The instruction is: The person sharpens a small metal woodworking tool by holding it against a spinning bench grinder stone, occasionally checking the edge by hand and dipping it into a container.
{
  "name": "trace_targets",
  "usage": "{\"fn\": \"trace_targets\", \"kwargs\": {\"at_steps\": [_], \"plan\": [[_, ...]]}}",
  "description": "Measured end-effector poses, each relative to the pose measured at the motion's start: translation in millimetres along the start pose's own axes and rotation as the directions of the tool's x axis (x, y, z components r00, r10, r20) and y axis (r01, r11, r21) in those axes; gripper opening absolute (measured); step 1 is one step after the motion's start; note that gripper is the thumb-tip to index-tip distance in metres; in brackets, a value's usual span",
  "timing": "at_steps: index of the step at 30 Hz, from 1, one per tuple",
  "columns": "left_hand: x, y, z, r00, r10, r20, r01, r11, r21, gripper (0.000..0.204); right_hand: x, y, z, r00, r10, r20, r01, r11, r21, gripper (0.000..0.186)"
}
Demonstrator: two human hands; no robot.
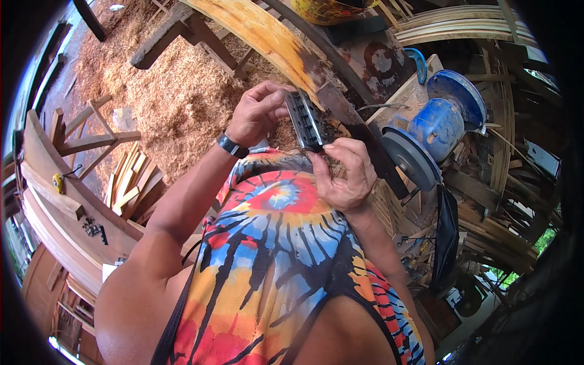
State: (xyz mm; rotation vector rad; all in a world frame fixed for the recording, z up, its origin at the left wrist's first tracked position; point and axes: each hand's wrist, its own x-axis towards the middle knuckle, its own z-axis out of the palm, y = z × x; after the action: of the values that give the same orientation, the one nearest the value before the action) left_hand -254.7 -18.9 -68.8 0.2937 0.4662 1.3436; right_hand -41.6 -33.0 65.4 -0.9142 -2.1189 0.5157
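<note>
Both hands pinch a dark slotted metal block (pixel 306 121) held close before the chest: left hand (pixel 258 112) on its far end, right hand (pixel 345 173) on its near end. Best keep it steady, fingers off sharp edges, away from the blue bench grinder (pixel 435 131) at right.

The lower end of the dark ridged part (pixel 304 120) is covered by the right hand (pixel 345 175), so the grip there cannot be made out in full. Its upper end is partly masked by the fingers of the left hand (pixel 258 112). The yellow container (pixel 325 9) is cut off by the top edge. The curved wooden plank (pixel 274 42) is hidden behind the part and the hands lower down. The lower body is concealed by the multicoloured shirt (pixel 274 255).
</note>
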Motion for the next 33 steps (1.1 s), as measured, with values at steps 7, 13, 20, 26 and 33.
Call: {"fn": "trace_targets", "kwargs": {"at_steps": [7,13,20,26,33], "plan": [[-5,6,-12,1.0,-0.009,0.015,0.01,1.0,-0.029,0.026,5,-4,10,0.999,0.036,0.025,-0.036,0.999,0.019,0.045],[-11,8,-9,0.998,-0.007,-0.068,0.006,1.0,-0.011,0.035,11,-7,16,0.997,0.021,0.068,-0.024,0.998,0.052,0.045],[-21,14,-6,0.998,-0.011,-0.066,0.008,0.999,-0.034,0.046,26,-15,23,0.992,0.076,0.102,-0.084,0.994,0.076,0.046],[-37,27,19,0.998,0.014,0.056,-0.028,0.967,0.253,0.126,33,-16,30,0.993,0.095,0.075,-0.103,0.989,0.106,0.041],[-39,36,23,0.998,-0.046,0.05,0.035,0.98,0.198,0.128,29,-21,34,0.979,0.137,0.153,-0.166,0.966,0.197,0.042]]}}
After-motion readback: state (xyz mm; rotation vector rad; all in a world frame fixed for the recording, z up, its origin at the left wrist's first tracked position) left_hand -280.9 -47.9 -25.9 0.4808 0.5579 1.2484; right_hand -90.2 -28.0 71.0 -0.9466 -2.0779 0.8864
